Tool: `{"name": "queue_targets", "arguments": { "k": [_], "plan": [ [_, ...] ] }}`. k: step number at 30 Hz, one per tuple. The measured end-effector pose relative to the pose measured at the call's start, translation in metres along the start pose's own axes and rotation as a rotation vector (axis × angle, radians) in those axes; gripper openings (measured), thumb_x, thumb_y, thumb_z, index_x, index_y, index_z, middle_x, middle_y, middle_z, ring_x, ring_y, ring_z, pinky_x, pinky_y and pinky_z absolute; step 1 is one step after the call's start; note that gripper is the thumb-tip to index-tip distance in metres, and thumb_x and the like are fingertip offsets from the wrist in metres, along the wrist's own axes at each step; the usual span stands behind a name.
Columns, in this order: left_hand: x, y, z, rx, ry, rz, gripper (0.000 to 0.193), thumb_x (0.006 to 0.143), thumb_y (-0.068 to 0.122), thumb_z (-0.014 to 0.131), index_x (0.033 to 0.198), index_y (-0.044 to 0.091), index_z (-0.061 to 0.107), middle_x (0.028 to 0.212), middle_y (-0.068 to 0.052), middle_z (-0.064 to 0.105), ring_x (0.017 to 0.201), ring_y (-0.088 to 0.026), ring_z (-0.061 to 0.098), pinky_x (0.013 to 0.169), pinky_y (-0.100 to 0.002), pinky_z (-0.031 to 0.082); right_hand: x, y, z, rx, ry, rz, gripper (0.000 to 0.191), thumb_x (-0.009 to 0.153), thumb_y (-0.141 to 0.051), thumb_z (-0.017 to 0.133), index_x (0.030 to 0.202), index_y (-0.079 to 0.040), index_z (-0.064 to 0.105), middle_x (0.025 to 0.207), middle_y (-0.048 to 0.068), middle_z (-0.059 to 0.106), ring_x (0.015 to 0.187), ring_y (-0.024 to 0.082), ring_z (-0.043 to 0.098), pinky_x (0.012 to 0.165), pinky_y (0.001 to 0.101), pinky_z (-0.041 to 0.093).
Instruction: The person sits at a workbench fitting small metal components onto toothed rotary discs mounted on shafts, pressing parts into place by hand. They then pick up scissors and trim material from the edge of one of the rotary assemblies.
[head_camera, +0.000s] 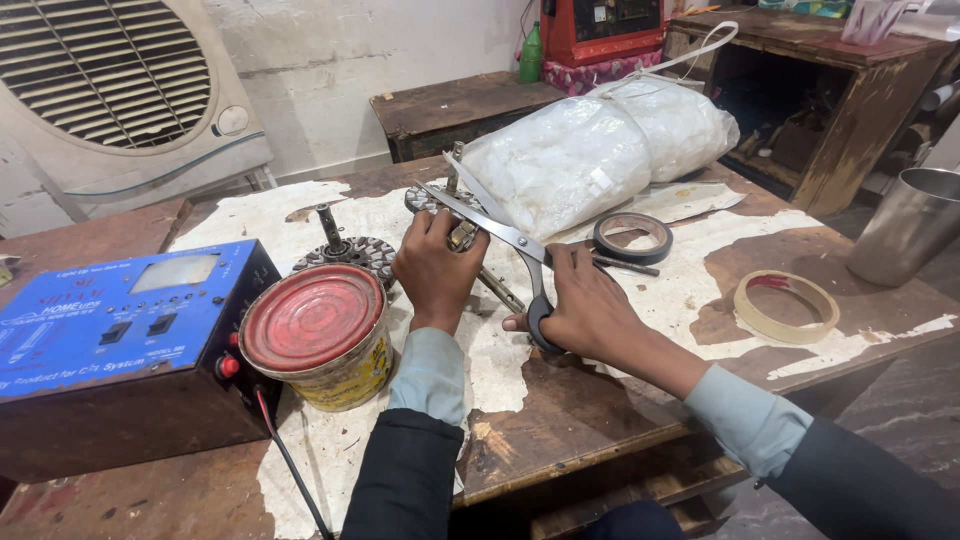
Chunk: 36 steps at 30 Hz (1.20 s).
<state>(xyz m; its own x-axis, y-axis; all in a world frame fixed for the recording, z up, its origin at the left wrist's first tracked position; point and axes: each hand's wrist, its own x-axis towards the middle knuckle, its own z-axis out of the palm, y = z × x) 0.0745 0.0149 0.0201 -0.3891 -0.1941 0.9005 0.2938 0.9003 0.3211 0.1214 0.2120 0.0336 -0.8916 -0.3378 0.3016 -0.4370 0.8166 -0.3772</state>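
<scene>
One head-worn camera looks down and forward from close above the bench (560, 420), facing the far wall. Both hands sit mid-frame, sleeves entering from the bottom edge; a cooler (120, 90) fills the upper left.

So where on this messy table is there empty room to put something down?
There is bare room between the black tape roll and the tan tape ring, and along the near table edge between the person's sleeves. It is crowded around the left hand and right hand with the scissors, and by the red-lidded tin and blue box.
</scene>
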Motion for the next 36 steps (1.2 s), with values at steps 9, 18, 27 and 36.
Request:
{"name": "queue_targets", "arguments": {
  "k": [9,18,27,36],
  "plan": [
    [0.0,-0.003,0.004,-0.082,-0.034,-0.013,0.029,0.073,0.031,0.089,0.083,0.01,0.072,0.085,-0.004,0.068,0.073,-0.025,0.071,0.061,-0.041,0.055,-0.002,0.006,0.002,0.018,-0.05,-0.004,0.117,0.071,-0.074,0.074,0.141,0.01,0.034,0.122,0.039,0.05,0.111,0.054,0.061,0.087,0.0522,0.056],
    [0.002,-0.003,-0.001,-0.092,-0.022,-0.015,0.029,0.075,0.03,0.088,0.084,0.009,0.071,0.084,-0.005,0.066,0.073,-0.028,0.07,0.062,-0.043,0.053,-0.001,-0.002,-0.001,0.029,-0.109,0.013,0.113,0.07,-0.075,0.072,0.139,0.007,0.036,0.114,0.036,0.055,0.103,0.052,0.065,0.085,0.0523,0.057],
    [0.002,-0.005,-0.001,-0.095,-0.041,0.006,0.031,0.075,0.03,0.089,0.088,0.008,0.07,0.085,-0.005,0.067,0.073,-0.027,0.071,0.062,-0.042,0.054,-0.002,0.004,0.001,0.061,0.01,-0.073,0.087,0.076,-0.057,0.079,0.128,0.004,0.046,0.104,0.034,0.06,0.096,0.051,0.064,0.081,0.0554,0.053],
    [0.005,-0.004,-0.001,-0.07,-0.064,0.003,0.033,0.074,0.031,0.09,0.088,0.008,0.071,0.086,-0.005,0.068,0.073,-0.026,0.072,0.063,-0.041,0.055,0.001,-0.001,-0.014,0.089,-0.056,-0.037,0.076,0.074,-0.049,0.081,0.118,0.007,0.054,0.074,0.025,0.069,0.07,0.041,0.071,0.068,0.0488,0.055]
  ]
}}
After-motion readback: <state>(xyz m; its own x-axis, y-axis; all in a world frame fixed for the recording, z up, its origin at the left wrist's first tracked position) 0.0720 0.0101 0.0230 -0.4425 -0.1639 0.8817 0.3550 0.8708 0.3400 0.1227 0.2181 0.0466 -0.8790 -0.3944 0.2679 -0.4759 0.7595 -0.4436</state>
